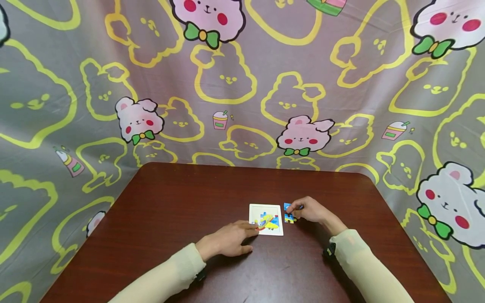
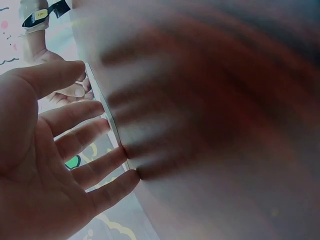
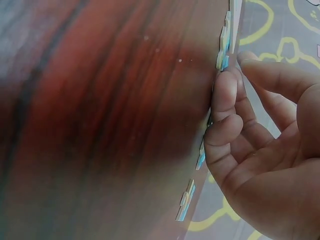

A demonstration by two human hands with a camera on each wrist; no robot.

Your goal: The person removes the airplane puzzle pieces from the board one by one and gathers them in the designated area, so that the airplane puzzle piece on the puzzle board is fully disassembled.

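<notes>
A square white-framed puzzle tray lies on the table, partly filled with a yellow airplane picture on blue. My left hand spreads its straight fingers at the tray's left edge, fingertips over the frame. In the left wrist view those fingertips meet the thin edge. Just right of the tray lie blue and yellow puzzle pieces. Over them bends my right hand, fingertips at the upper pieces. Its lower fingers curl against the tabletop in the right wrist view; I cannot tell whether thumb and forefinger pinch a piece.
The dark brown wooden table reaches back to a patterned curtain with cartoon bears, which also hangs at both sides. Another loose puzzle piece lies by the right hand's little finger. Each wrist wears a black band.
</notes>
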